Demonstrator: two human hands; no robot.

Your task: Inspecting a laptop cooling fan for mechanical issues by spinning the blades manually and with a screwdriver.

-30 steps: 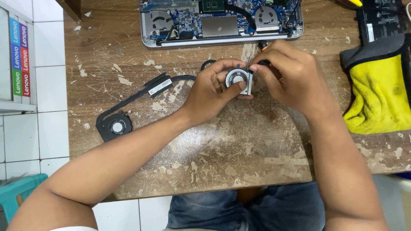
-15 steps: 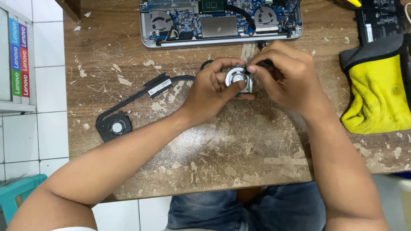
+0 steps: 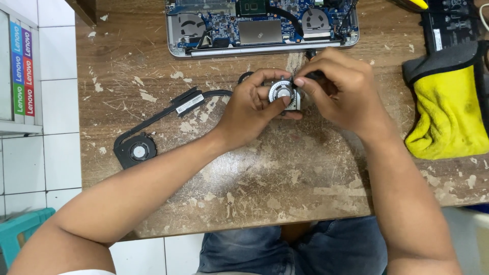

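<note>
I see a worn wooden tabletop [image 3: 168, 66], its brown surface scratched and flecked with pale patches where the finish has flaked. At its far edge lies an opened laptop base [image 3: 262, 25] with the blue circuit board showing. To the left a black cooling fan with its heat pipe [image 3: 153, 132] lies flat on the wood. On the right a yellow cloth [image 3: 448, 114] rests against a black battery pack [image 3: 453, 23].

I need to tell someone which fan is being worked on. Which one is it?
Start at the opened laptop at the wooden table's far edge. Just below it, both hands pinch a small round fan. Unlike the black fan lying left, it is silvery and held.
</note>
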